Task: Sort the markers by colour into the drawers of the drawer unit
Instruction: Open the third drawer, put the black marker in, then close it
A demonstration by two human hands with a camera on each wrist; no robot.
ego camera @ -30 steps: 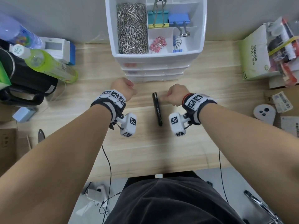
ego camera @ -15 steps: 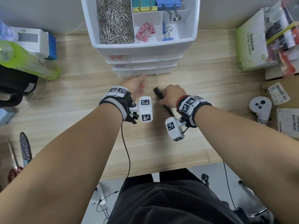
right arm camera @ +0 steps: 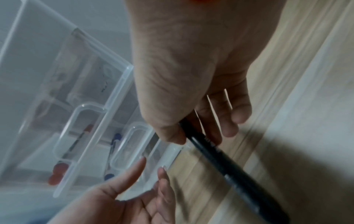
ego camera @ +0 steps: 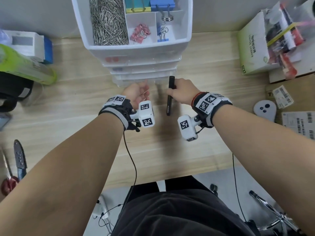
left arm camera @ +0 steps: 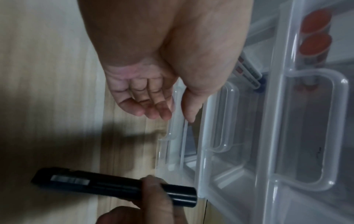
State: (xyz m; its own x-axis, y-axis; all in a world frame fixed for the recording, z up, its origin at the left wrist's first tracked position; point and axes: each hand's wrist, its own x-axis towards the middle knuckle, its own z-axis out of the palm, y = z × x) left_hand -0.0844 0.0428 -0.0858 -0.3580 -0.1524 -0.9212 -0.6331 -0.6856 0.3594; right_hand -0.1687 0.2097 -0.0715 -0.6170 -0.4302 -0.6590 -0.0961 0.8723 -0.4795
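Both hands nearer the drawer unit (ego camera: 139, 65): right (ego camera: 181, 91) now gripping black marker (ego camera: 169, 97), left (ego camera: 136, 93) loose-fingered.

An office desk: a pale wood desk (ego camera: 204, 57) against a grey wall carries a drawer unit (ego camera: 136, 53) topped with paper clips (ego camera: 107, 21) and binder clips (ego camera: 139, 34); scissors (ego camera: 10, 176) lie at its left edge.

wall (ego camera: 42, 12): plain grey | desk (ego camera: 162, 150): light wood grain; floor (ego camera: 213, 181): pale grey
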